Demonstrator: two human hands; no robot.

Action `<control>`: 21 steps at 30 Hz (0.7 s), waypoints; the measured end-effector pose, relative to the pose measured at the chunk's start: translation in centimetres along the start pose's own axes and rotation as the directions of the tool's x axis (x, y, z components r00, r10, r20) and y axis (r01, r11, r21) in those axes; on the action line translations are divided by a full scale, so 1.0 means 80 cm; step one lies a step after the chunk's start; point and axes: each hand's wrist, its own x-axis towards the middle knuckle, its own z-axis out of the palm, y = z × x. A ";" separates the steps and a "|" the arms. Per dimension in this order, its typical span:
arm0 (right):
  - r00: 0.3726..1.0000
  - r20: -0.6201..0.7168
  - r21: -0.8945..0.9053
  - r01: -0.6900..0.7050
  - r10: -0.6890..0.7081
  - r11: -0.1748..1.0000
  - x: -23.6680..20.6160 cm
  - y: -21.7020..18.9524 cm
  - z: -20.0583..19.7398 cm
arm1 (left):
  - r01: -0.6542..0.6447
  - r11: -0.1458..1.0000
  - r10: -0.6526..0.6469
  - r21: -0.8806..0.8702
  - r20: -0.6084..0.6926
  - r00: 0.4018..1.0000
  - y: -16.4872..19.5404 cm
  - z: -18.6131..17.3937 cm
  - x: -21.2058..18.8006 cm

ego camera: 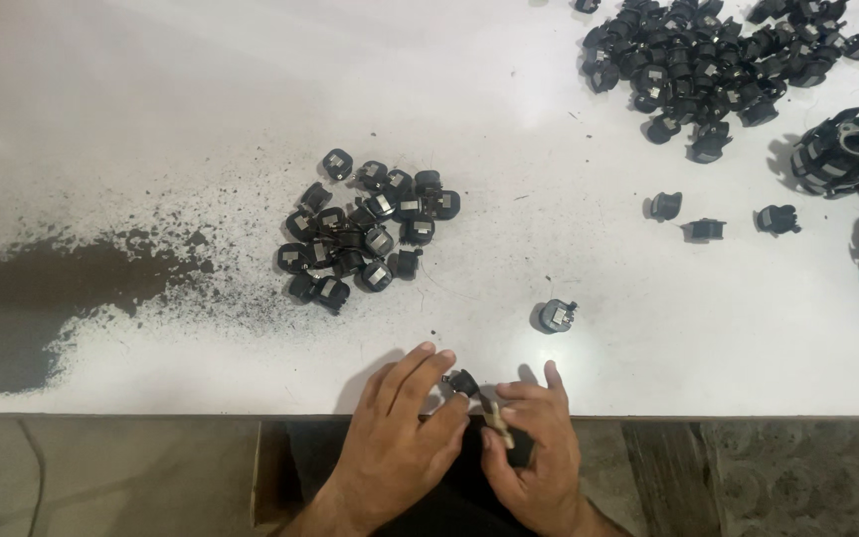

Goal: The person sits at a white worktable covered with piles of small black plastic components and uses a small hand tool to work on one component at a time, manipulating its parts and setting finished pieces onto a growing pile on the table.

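Right at the near edge of the desk, a small black plastic clip-like part [461,381] sits pinched at the fingertips of the left hand [400,438], thumb and forefinger closed on it. It looks blocky and dark, with its finer shape too small to make out. Just beside it, the right hand [539,447] curls its fingers around a thin pale stick-like tool [497,423] and something black beneath it, gripping both tight. My read: this is the fitting step, tool being brought to the part, and the next move calls for a steady left pinch while the tool tip lines up.

Just beyond the hands, one lone black part with a shiny metal face [555,315] lies by itself. Further out to the left, a loose cluster of similar black parts [370,234] sits on the white desk top [151,119], near a spread of dark grey powder [42,288]. Far right, a much larger heap of black parts [708,60] and three strays [718,214].
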 end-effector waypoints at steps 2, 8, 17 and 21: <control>1.000 0.022 -0.026 0.019 -0.018 0.999 -0.001 0.002 0.007 | 0.067 0.998 -0.067 0.013 -0.009 0.998 -0.003 0.006 0.002; 0.998 0.058 -0.081 0.021 -0.017 0.997 0.006 -0.004 0.016 | 0.129 0.991 -0.126 0.033 -0.066 0.990 -0.008 0.015 0.000; 0.998 0.069 -0.079 -0.005 0.011 0.997 0.013 -0.009 0.015 | 0.144 0.988 -0.149 -0.063 -0.085 0.985 -0.012 0.021 -0.007; 0.997 0.076 -0.069 -0.024 0.029 0.997 0.013 -0.008 0.016 | 0.115 0.992 -0.118 -0.058 -0.052 0.992 -0.015 0.022 -0.010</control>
